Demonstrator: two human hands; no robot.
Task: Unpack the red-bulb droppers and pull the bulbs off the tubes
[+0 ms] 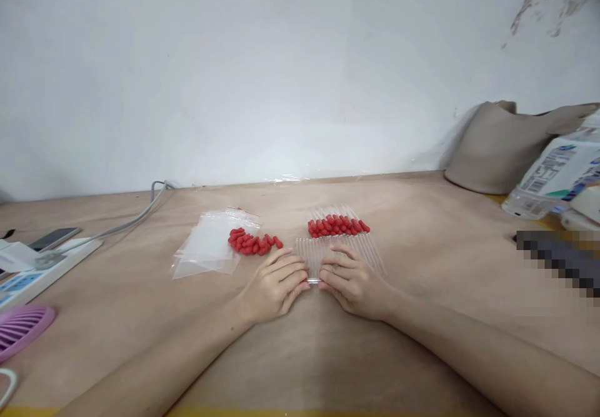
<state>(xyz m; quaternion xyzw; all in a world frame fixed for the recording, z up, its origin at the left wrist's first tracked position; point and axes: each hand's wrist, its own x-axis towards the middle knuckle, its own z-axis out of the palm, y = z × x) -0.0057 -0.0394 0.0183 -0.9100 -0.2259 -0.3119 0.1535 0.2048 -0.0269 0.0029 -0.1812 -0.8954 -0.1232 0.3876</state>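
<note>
My left hand (279,282) and my right hand (354,279) face each other at the near end of a row of clear, thin dropper tubes (307,251). Fingers of both hands are closed around the row's sides and front, thumbs low at a shiny clear edge between them. Whether that edge is a single crosswise tube or the tube ends, I cannot tell. Just beyond, several droppers with red rubber bulbs (338,224) lie side by side, their clear stems partly under the right hand. A pile of loose red rubber bulbs (253,243) rests left of the tubes.
Clear zip bags (210,242) lie stacked beside the loose bulbs. On the left are a power strip (51,273) with a cable, a phone (54,239) and a purple fan (23,329). A beige bag (487,148) and a plastic bottle (544,173) stand at right, before the wall.
</note>
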